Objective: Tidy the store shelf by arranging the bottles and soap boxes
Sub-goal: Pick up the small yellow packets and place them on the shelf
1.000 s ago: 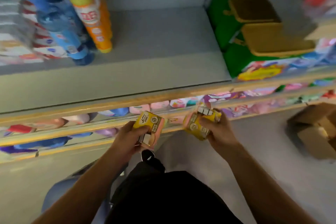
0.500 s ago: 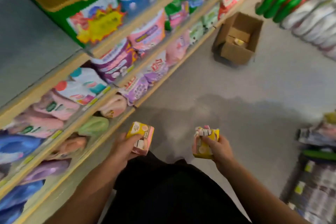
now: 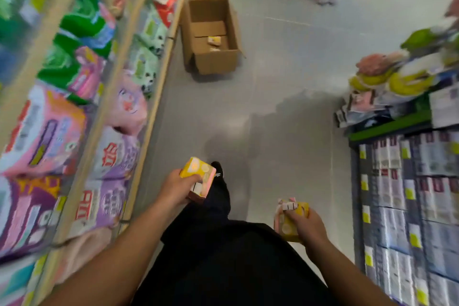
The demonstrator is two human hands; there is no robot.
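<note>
Two soap boxes are in our hands, one each. Our left hand (image 3: pixel 177 187) has its fingers curled over the yellow top of the left soap box (image 3: pixel 198 181), thumb underneath, holding it out over the floor above our dark trouser leg. Our right hand (image 3: pixel 304 227) wraps round the right soap box (image 3: pixel 290 221) lower down, beside our hip, with the pink-and-white end flap pointing away from us.

We judge these as light, stiff little cartons — thin card around a solid bar, so they should bear a firm squeeze across the broad faces without crushing. The glossy print may be a bit slick, and the end flaps look like the weak spot, so we would keep our fingers on the flat sides and off the ends.

Ahead on the floor sits an open cardboard box (image 3: pixel 213 59) with a few more small yellow packs (image 3: pixel 214 40) inside — close against the foot of the shelf (image 3: pixel 159 87) on our left, which is crowded with soft pastel packets.
</note>
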